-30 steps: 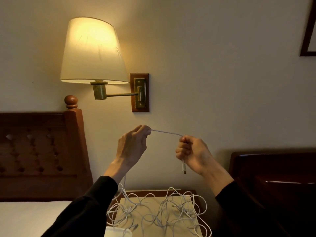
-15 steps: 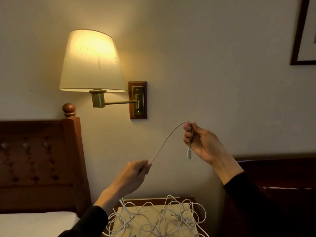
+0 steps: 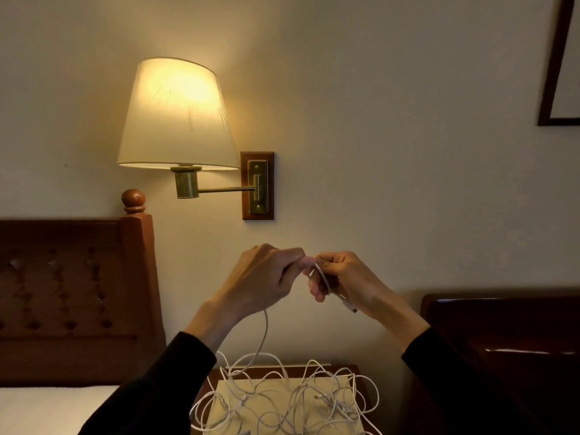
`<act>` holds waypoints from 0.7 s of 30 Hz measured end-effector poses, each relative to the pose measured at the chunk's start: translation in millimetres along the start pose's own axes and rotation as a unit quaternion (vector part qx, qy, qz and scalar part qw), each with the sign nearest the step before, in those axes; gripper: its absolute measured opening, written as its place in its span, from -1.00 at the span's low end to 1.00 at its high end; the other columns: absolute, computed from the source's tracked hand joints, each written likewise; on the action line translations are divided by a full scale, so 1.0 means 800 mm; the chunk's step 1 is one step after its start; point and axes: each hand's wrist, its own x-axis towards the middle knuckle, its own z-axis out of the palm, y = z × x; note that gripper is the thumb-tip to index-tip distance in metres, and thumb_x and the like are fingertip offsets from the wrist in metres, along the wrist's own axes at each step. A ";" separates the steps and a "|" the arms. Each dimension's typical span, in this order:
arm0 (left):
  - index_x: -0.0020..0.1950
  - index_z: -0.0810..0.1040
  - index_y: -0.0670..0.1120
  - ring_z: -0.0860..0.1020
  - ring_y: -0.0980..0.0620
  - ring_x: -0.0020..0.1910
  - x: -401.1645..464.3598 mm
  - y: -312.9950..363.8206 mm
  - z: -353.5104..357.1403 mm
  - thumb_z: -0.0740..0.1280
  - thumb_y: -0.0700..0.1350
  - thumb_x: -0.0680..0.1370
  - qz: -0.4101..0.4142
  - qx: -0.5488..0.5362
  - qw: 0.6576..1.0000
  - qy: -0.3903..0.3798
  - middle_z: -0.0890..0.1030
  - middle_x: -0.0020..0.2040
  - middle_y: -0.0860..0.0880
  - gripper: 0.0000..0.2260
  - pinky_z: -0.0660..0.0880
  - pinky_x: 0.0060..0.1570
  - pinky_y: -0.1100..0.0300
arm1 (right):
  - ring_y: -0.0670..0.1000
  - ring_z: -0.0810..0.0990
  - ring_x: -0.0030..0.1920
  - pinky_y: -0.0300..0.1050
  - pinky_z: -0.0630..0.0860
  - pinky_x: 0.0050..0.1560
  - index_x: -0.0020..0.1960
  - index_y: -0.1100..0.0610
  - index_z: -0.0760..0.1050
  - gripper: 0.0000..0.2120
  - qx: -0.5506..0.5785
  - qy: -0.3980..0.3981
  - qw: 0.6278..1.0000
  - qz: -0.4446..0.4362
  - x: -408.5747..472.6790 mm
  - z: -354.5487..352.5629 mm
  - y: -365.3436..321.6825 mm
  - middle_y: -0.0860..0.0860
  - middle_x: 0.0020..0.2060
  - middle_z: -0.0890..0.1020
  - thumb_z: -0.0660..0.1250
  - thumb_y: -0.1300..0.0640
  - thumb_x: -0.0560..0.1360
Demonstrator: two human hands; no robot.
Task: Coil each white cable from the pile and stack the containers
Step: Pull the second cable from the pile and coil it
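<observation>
Both hands meet in front of the wall, the left hand and right hand each pinching one white cable to start its first loop (no containers in view), while the pile on the nightstand looks untouched.

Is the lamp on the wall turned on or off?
On. The cream fabric lampshade of the brass wall lamp glows bright yellow from inside and casts warm light on the wall around it.
</observation>
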 end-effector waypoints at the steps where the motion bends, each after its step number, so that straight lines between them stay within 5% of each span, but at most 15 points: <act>1: -0.21 0.47 0.03 0.39 0.18 -0.54 0.002 -0.003 0.000 0.07 0.17 0.63 -0.005 0.012 1.000 0.024 0.33 -0.49 0.22 -0.64 0.24 -0.43 0.41 | 0.04 0.53 -0.41 -0.15 0.49 -0.30 -0.05 0.28 0.54 -0.65 0.008 -0.007 1.000 -0.003 -0.001 0.002 0.001 0.12 -0.41 0.58 0.01 0.21 0.68; 10: -0.19 0.38 0.15 0.43 0.16 -0.48 0.001 -0.014 0.025 0.12 0.12 0.64 -0.072 -0.042 0.995 0.063 0.39 -0.46 0.18 -0.78 0.25 -0.41 0.34 | 0.00 0.48 -0.34 -0.15 0.45 -0.21 -0.05 0.19 0.55 -0.71 0.197 -0.118 0.973 0.010 -0.011 -0.013 0.018 0.09 -0.33 0.53 0.11 0.10 0.64; 17: -0.28 0.40 -0.09 0.33 0.11 -0.40 -0.008 -0.013 0.066 0.12 0.02 0.66 -0.182 -0.250 0.949 0.062 0.39 -0.40 0.09 -0.64 0.30 -0.35 0.07 | -0.12 0.38 -0.50 -0.29 0.39 -0.44 -0.18 0.14 0.44 -0.73 0.417 -0.121 0.900 0.036 -0.004 -0.034 0.000 -0.04 -0.47 0.41 0.08 0.13 0.63; 21: -0.28 0.40 -0.05 0.31 0.13 -0.39 -0.029 -0.025 0.093 0.11 0.02 0.66 -0.221 -0.262 0.938 0.048 0.37 -0.40 0.10 -0.66 0.26 -0.34 0.15 | -0.13 0.27 -0.53 -0.31 0.24 -0.48 -0.20 0.13 0.44 -0.72 0.491 -0.079 0.868 0.018 0.001 -0.055 -0.006 -0.09 -0.52 0.31 0.06 0.15 0.63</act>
